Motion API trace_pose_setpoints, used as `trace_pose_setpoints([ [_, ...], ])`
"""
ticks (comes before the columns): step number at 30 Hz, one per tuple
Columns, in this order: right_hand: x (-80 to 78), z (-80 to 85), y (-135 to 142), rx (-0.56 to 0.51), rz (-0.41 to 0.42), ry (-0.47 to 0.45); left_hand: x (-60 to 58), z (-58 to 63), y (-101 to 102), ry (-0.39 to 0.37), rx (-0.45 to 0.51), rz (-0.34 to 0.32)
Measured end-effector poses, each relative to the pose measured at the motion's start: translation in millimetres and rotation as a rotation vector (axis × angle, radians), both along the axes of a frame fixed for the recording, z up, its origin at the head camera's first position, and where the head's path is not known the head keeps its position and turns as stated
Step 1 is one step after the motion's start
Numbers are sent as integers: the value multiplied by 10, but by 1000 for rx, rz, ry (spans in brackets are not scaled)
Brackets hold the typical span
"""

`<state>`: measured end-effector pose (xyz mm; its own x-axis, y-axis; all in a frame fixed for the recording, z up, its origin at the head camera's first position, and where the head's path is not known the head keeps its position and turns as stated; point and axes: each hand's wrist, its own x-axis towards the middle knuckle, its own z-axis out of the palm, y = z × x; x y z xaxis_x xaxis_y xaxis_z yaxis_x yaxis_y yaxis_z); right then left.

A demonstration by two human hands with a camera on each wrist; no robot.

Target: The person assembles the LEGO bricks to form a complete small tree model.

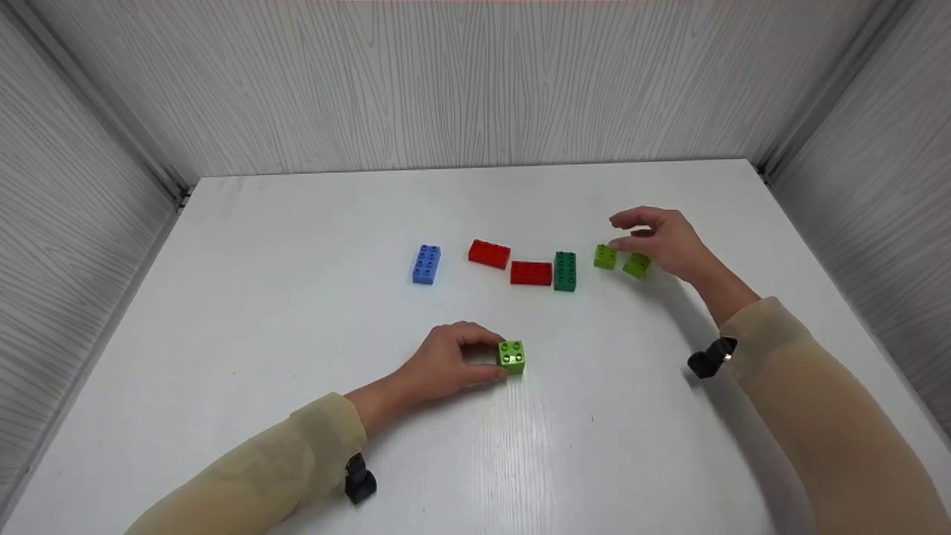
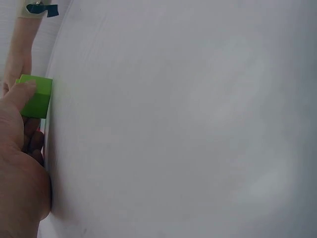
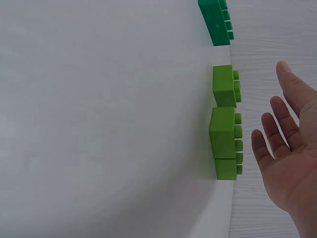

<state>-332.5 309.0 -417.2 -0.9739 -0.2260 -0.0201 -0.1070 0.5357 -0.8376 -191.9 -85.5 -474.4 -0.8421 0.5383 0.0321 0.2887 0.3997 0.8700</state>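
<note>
A light green building brick [image 1: 511, 357] with studs on top is pinched between the thumb and fingers of my left hand [image 1: 444, 364]. The left wrist view shows the thumb lying on one side of that brick [image 2: 37, 96], close to the table. My right hand [image 1: 661, 241] hovers at the right with its fingers spread apart and nothing between them. Just below it lie a light green brick [image 1: 605, 257] and a second, turned light green brick [image 1: 637, 265], partly covered by the hand. In the right wrist view the palm [image 3: 292, 168] faces their studs.
A dark green long brick [image 1: 565, 271] lies left of the light green pair. Beside it is a red brick [image 1: 531, 273], with another red brick [image 1: 489, 254] further left. A blue brick [image 1: 426, 264] lies leftmost. Grey wood-grain panels [image 1: 461, 82] enclose the white table [image 1: 297, 297].
</note>
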Motion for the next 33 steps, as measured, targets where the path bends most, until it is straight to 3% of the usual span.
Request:
trace_pose_setpoints([
  [14, -39, -135, -7, 122, -8, -34, -1, 13, -12, 0, 5, 6],
  [33, -83, -213, -103, 251, 35, -8, 10, 27, -17, -8, -6, 24],
])
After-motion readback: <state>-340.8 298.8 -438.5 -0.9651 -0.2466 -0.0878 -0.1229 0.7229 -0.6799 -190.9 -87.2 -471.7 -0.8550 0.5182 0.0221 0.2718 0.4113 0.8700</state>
